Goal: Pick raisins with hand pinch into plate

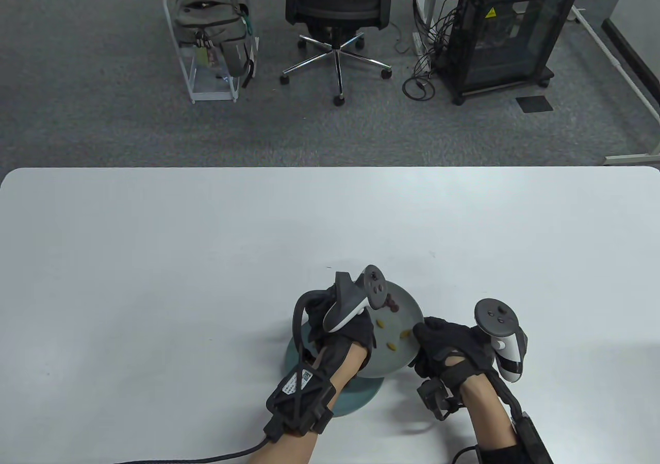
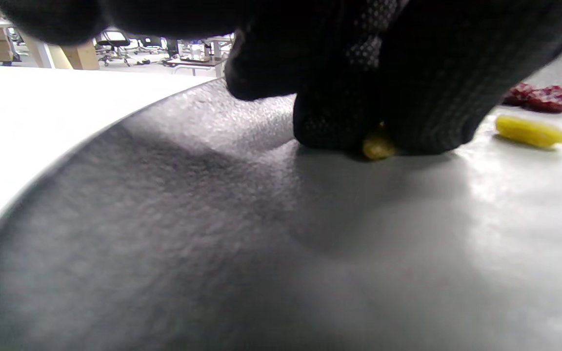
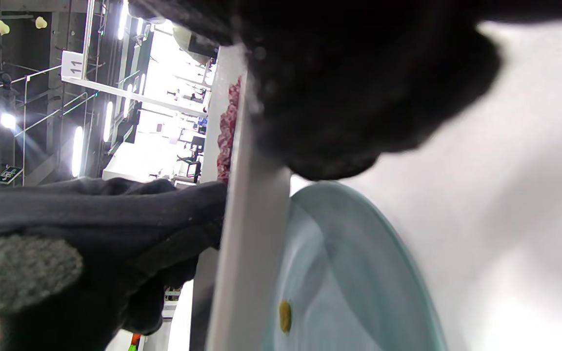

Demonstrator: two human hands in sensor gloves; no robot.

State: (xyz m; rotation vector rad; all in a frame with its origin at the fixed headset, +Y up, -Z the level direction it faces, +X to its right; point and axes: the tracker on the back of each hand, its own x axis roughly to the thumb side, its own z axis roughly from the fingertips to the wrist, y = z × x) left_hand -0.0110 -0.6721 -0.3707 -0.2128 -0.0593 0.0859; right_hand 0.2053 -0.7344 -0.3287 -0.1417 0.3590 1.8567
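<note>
While pinching a yellow raisin [image 2: 377, 146] between two gloved fingertips [image 2: 339, 122] right on the surface of the grey plate [image 1: 405, 314], left hand [image 1: 343, 330] reaches across that plate's near-left part. Raisin peeks out below the fingertips, touching the plate. Nearby on the same plate: another yellow raisin [image 2: 530, 131] just to the side, dark red raisins [image 2: 537, 96] beyond it. Right hand [image 1: 454, 350] grips the grey plate's right rim, tilting it over the teal plate [image 3: 354, 273] beneath, with a single yellow raisin [image 3: 285, 316] lying in the teal one. White table [image 1: 206, 258] under both.
</note>
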